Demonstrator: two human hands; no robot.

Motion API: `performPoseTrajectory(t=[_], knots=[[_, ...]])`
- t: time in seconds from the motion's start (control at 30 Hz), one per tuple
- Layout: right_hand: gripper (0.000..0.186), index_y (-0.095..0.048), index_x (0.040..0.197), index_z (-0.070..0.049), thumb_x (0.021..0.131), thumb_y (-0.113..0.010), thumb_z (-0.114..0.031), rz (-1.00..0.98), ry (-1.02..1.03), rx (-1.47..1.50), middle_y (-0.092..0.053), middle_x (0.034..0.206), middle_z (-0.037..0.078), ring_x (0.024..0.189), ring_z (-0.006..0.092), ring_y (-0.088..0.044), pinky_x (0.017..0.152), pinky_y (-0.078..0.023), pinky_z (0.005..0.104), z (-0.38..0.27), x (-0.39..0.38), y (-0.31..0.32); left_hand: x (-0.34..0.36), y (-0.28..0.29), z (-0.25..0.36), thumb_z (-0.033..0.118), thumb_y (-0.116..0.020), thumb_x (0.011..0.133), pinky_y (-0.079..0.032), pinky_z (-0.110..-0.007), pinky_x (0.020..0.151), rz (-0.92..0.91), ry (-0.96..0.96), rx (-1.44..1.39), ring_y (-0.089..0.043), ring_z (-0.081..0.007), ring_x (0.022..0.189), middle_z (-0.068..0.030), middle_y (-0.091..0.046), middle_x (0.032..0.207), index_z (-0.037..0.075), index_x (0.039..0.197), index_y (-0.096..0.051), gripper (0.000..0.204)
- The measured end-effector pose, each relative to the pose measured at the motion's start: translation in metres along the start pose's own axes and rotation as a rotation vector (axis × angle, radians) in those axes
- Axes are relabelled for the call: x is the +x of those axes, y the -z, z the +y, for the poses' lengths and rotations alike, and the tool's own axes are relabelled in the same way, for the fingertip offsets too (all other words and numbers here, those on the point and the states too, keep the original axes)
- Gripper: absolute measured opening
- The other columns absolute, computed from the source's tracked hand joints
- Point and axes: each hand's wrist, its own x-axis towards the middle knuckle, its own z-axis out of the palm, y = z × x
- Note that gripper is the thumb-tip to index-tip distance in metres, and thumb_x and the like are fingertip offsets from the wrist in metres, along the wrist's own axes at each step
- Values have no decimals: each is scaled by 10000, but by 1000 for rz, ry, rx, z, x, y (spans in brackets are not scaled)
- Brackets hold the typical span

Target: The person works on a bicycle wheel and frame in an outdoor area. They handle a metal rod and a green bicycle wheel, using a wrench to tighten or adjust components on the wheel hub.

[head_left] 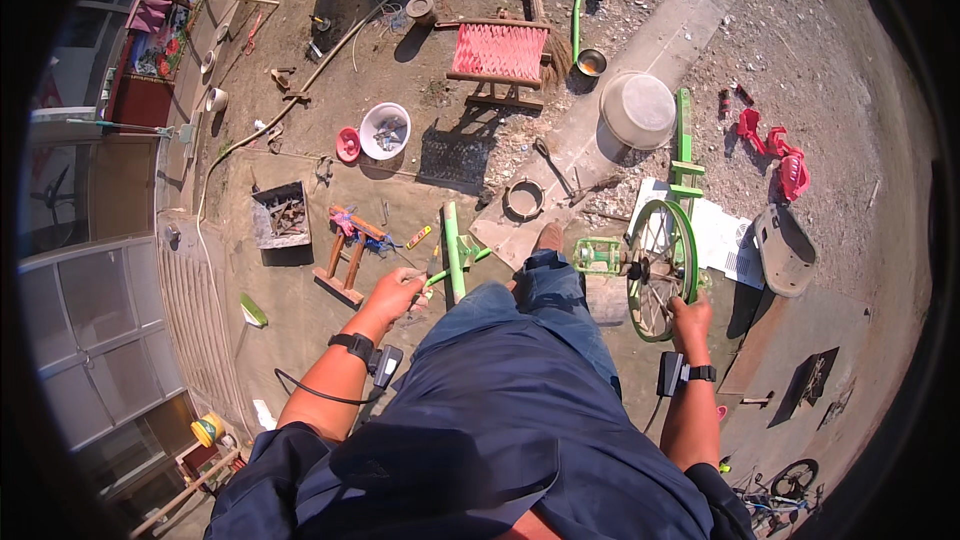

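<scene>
My left hand (pixel 395 292) is closed at the near end of a thin green bar on a green metal frame (pixel 454 240), left of my knees. My right hand (pixel 690 322) grips the lower right rim of a green spoked wheel (pixel 690 240), which stands upright. A green cage-like roller (pixel 598 256) sits beside the wheel's hub, left of it. Beyond the wheel, a long green metal bar with crosspieces (pixel 684 140) extends away. My fingertips on the rim are partly hidden.
A wooden stool with blue wrapping (pixel 345 252) and a box of scrap (pixel 281 216) lie left. Farther off are a white basin (pixel 385 131), a pink woven stool (pixel 500 50) and an upturned tub (pixel 638 110). Papers (pixel 722 238) and a grey plastic seat (pixel 785 250) lie right.
</scene>
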Motion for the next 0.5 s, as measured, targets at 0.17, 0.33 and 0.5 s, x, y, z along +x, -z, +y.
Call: performPoseTrajectory(t=[0.17, 0.33, 0.5], knots=[[295, -623, 1022, 20, 754, -673, -92, -25, -42, 50, -667, 751, 101, 638, 188, -649, 597, -523, 352, 24, 38, 10, 8, -7, 2, 254, -612, 944, -525, -276, 633, 73, -72, -18, -689, -159, 782, -104, -671, 1030, 3, 1212, -557, 371], [243, -604, 953, 20, 756, -679, -99, -77, -59, 143, -664, 756, 99, 628, 201, -660, 579, -536, 348, 54, 88, 5, -5, -5, 6, 276, -626, 932, -521, -296, 676, 143, -39, -56, -690, -176, 825, -108, -670, 1061, 15, 1233, -557, 404], [241, -545, 929, 13, 755, -686, -77, -153, -73, 382, -634, 727, 104, 595, 227, -645, 543, -535, 366, 46, 117, -6, -17, 3, 10, 275, -631, 928, -512, -300, 677, 203, -32, -90, -687, -184, 844, -109, -673, 1061, 21, 1240, -559, 409]])
